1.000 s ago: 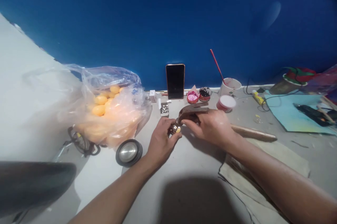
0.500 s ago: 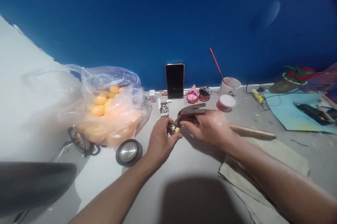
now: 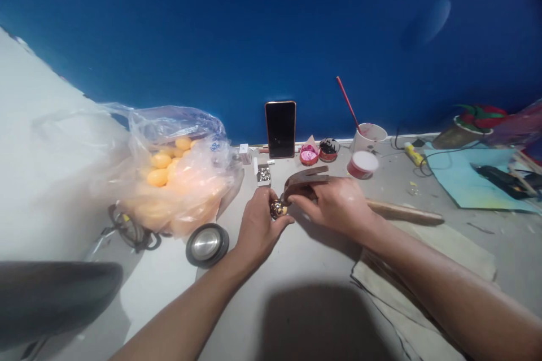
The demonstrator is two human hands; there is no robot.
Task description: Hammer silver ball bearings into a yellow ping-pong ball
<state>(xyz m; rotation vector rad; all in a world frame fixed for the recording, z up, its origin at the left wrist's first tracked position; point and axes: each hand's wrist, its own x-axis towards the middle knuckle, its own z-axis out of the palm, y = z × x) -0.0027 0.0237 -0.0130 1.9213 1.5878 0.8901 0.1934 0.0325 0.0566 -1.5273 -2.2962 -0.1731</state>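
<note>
My left hand is closed round a small yellow ball studded with shiny metal tacks, pinned between fingers and thumb. My right hand grips a claw hammer close to its head, the wooden handle running out to the right beneath my wrist. The hammer's striking face is at the upper right of the ball and seems to touch it. Just beyond my left hand sits a little open box of shiny tacks.
A plastic bag of yellow balls and a round metal lid lie left. At the wall stand a phone, small red tubs and a white cup. Cloth lies under my right forearm; blue card is farther right.
The ball has turned slightly in my left fingers, showing more tacks and less yellow. Both hands and the hammer stay almost in place; the whole view has shifted a little.
</note>
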